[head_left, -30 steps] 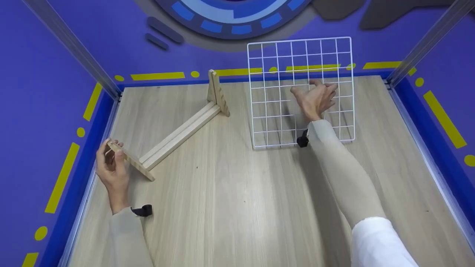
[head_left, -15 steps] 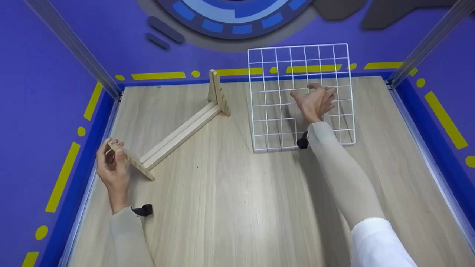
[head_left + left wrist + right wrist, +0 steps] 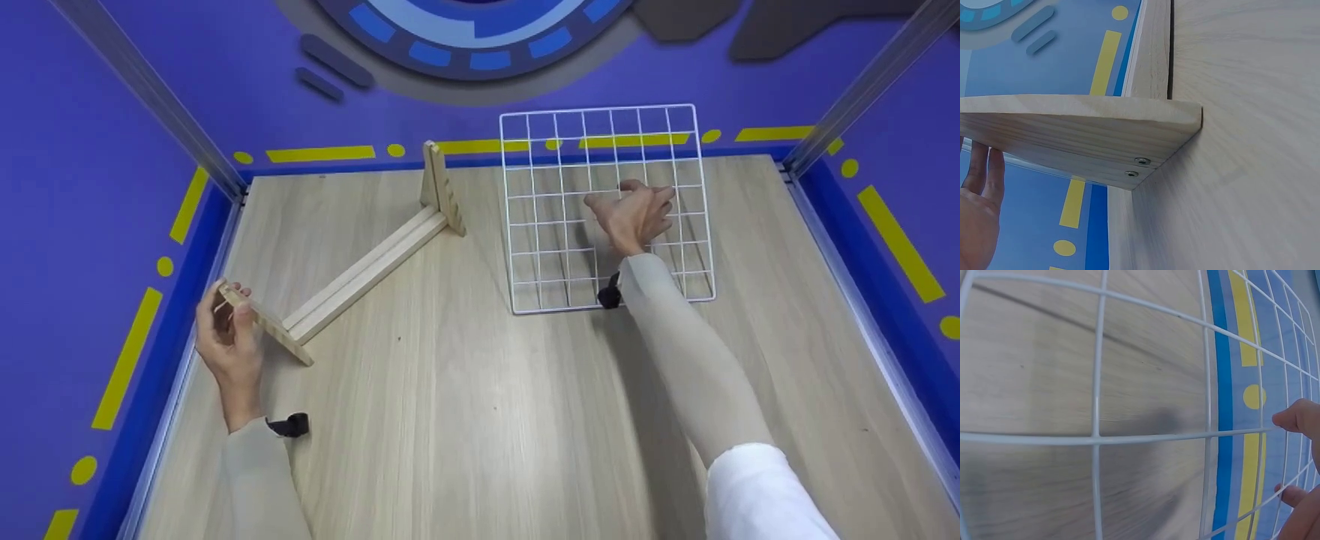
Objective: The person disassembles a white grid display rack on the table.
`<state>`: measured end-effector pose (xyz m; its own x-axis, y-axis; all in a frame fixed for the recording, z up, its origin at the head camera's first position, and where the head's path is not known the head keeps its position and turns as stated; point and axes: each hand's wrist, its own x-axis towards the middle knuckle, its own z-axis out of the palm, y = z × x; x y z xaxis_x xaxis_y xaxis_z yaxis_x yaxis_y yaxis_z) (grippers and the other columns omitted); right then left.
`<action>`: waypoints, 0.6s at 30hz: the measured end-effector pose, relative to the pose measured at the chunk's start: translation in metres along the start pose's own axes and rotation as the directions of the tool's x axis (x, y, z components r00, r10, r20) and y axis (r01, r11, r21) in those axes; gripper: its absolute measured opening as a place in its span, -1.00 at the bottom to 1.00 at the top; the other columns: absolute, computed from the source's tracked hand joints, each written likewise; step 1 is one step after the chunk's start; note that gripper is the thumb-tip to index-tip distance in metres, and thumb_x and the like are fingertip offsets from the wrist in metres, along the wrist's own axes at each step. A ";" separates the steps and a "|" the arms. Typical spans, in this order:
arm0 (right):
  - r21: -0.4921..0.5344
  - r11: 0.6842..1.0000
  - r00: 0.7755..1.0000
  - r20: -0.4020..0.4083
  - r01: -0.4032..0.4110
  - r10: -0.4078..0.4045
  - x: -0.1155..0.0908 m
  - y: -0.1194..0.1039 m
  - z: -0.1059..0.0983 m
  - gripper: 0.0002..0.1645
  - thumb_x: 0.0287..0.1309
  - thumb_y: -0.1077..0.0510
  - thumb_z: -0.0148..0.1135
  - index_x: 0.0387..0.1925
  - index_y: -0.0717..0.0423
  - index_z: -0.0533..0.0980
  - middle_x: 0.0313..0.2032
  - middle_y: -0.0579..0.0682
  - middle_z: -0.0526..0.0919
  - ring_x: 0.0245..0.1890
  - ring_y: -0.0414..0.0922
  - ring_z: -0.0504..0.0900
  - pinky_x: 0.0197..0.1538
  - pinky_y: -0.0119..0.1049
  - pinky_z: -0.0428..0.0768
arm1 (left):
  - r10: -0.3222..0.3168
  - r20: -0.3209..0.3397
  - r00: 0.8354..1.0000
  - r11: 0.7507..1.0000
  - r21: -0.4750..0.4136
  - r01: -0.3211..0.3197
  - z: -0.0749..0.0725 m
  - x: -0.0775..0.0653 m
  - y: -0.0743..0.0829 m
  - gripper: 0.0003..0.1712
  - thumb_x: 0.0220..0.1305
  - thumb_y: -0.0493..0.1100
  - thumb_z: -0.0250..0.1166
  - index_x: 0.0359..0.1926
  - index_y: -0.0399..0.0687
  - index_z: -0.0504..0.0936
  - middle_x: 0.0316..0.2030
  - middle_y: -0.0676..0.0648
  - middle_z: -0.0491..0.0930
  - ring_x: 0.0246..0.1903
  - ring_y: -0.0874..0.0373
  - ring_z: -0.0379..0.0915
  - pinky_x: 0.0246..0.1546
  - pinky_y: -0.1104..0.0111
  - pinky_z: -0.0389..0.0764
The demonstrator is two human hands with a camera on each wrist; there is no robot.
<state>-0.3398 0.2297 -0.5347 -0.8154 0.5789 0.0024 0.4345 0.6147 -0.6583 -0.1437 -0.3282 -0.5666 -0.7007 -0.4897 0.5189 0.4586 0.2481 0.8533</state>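
Observation:
My left hand (image 3: 231, 352) holds the near end board (image 3: 279, 334) of a pale wooden rack, thumb on the inner face and fingers behind. A grooved crossbar (image 3: 367, 276) joins this board to the notched far end board (image 3: 444, 191). Screw heads (image 3: 1141, 161) show low on the board in the left wrist view. On the right, a white wire grid panel (image 3: 562, 193) leans back at a tilt. My right hand (image 3: 631, 216) grips it near the middle, thumb and fingers hooked on its wires; some fingertips are hidden.
The wood-grain table (image 3: 450, 420) lies inside blue-purple walls (image 3: 420, 112) with yellow markings. Metal posts (image 3: 862, 90) rise at the back corners, and metal rails (image 3: 885, 330) run along both sides. The panel's top overlaps the back wall in the head view.
My right hand has lowered the grid panel and drawn it slightly toward me; its top edge sits lower in the head view. My left hand and the rack have stayed put.

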 end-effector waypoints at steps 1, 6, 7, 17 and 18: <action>0.000 1.000 1.000 0.002 -0.003 0.003 0.000 0.000 0.000 -0.15 -0.07 -0.31 0.60 0.23 -0.02 0.67 0.35 0.22 0.36 0.31 0.16 0.41 0.39 0.13 0.27 | 0.000 0.005 1.000 1.000 0.005 0.000 0.000 0.000 0.000 -0.49 0.50 -0.36 0.23 0.42 -0.24 0.52 0.14 -0.23 0.66 0.14 0.05 0.64 0.24 0.44 0.59; -0.003 1.000 1.000 0.009 -0.006 0.006 -0.002 0.002 0.004 -0.15 -0.08 -0.31 0.61 0.23 -0.01 0.67 0.34 0.22 0.36 0.30 0.17 0.42 0.37 0.13 0.29 | -0.015 0.004 1.000 1.000 0.018 0.015 -0.001 -0.001 0.000 -0.49 0.51 -0.37 0.21 0.43 -0.23 0.52 0.16 -0.21 0.66 0.16 0.05 0.62 0.27 0.44 0.57; -0.004 1.000 1.000 0.009 -0.006 0.006 -0.003 0.002 0.004 -0.15 -0.08 -0.31 0.62 0.22 -0.01 0.67 0.33 0.22 0.36 0.29 0.17 0.42 0.36 0.13 0.29 | -0.015 -0.001 1.000 1.000 0.014 0.015 0.000 -0.001 0.000 -0.50 0.51 -0.38 0.21 0.42 -0.24 0.52 0.15 -0.19 0.66 0.16 0.05 0.62 0.27 0.44 0.57; -0.031 0.999 1.000 -0.001 -0.012 0.012 -0.004 0.006 0.008 -0.14 -0.11 -0.32 0.62 0.23 -0.05 0.68 0.31 0.24 0.38 0.26 0.19 0.45 0.31 0.16 0.35 | -0.008 -0.004 1.000 1.000 -0.023 0.008 0.000 0.000 0.000 -0.50 0.47 -0.38 0.23 0.39 -0.25 0.54 0.12 -0.09 0.67 0.14 0.02 0.62 0.24 0.42 0.58; -0.033 0.999 1.000 -0.001 -0.015 0.015 -0.003 0.007 0.008 -0.14 -0.11 -0.32 0.62 0.23 -0.05 0.68 0.32 0.24 0.38 0.27 0.19 0.44 0.32 0.16 0.35 | -0.010 -0.003 1.000 1.000 -0.024 0.010 0.001 0.000 0.001 -0.50 0.47 -0.37 0.23 0.39 -0.24 0.55 0.12 -0.10 0.67 0.14 0.01 0.62 0.24 0.41 0.58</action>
<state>-0.3371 0.2277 -0.5448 -0.8083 0.5887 -0.0072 0.4594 0.6230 -0.6331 -0.1437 -0.3275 -0.5661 -0.7033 -0.4948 0.5104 0.4647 0.2232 0.8569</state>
